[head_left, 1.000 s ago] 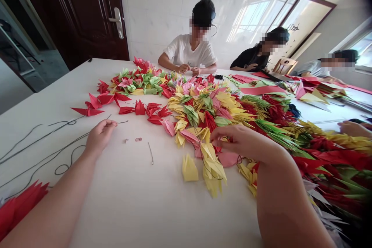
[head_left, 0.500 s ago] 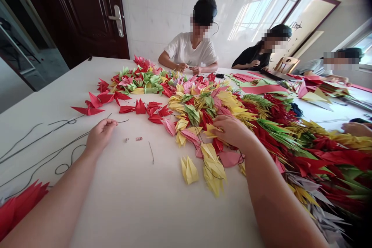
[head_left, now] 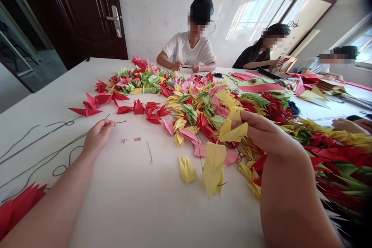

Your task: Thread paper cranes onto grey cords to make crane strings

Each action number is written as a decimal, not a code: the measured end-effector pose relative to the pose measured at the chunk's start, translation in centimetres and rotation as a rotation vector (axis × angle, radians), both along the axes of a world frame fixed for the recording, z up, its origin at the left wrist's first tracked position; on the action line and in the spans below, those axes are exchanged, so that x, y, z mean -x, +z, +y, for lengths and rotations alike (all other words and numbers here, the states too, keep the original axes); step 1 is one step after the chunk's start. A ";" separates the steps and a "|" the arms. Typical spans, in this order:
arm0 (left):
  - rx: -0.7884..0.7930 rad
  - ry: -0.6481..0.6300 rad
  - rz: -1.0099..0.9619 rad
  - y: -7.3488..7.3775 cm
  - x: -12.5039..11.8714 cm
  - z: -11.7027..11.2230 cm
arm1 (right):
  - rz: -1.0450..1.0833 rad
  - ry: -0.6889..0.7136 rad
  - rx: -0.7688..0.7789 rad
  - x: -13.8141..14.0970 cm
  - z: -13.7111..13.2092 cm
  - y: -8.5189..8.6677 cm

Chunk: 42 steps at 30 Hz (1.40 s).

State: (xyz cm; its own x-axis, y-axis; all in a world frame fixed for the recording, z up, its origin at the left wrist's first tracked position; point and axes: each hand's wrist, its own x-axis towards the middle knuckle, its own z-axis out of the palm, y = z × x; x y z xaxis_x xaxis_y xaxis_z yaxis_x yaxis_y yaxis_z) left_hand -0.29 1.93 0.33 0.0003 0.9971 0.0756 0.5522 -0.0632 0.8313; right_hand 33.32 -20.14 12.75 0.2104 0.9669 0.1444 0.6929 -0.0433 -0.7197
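Note:
My left hand (head_left: 100, 133) is closed in a pinch on a thin dark cord (head_left: 121, 121), whose tip sticks out past the fingertips. My right hand (head_left: 269, 131) is lifted over the right part of the heap, thumb and fingers pinching a yellow paper crane (head_left: 233, 131). Lower down, yellow folded paper pieces (head_left: 214, 168) lie or hang by a dark thread; I cannot tell whether they touch the table. A single yellow folded piece (head_left: 187, 169) rests to their left. Red paper cranes (head_left: 138, 106) lie in a row beyond my left hand.
A big heap of strung paper cranes (head_left: 190, 110) spreads across the white table (head_left: 116, 209). Loose cords (head_left: 43, 143) and a red bundle (head_left: 21, 209) are at left. A short piece of cord (head_left: 149, 152) lies in the middle. Three co-workers sit across; another person's hand (head_left: 351, 126) is at right.
My right hand has risen from the heap and moved right, now with a yellow paper crane in its fingers. My left hand keeps its pinch on the cord, nearly still.

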 end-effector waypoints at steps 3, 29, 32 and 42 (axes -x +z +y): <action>-0.009 -0.002 -0.024 -0.2 0.0 0.1 | 0.301 0.062 0.059 0.6 0.1 -0.1; -0.013 -0.008 0.025 -0.3 0.1 0.2 | 1.109 0.113 0.023 11.0 3.4 -5.2; -0.012 -0.007 0.016 -0.3 0.1 0.3 | 1.070 0.143 0.066 11.5 3.8 -6.2; -0.054 -0.043 -0.054 -0.7 0.3 0.6 | 0.814 -0.068 -0.164 12.5 6.0 -11.1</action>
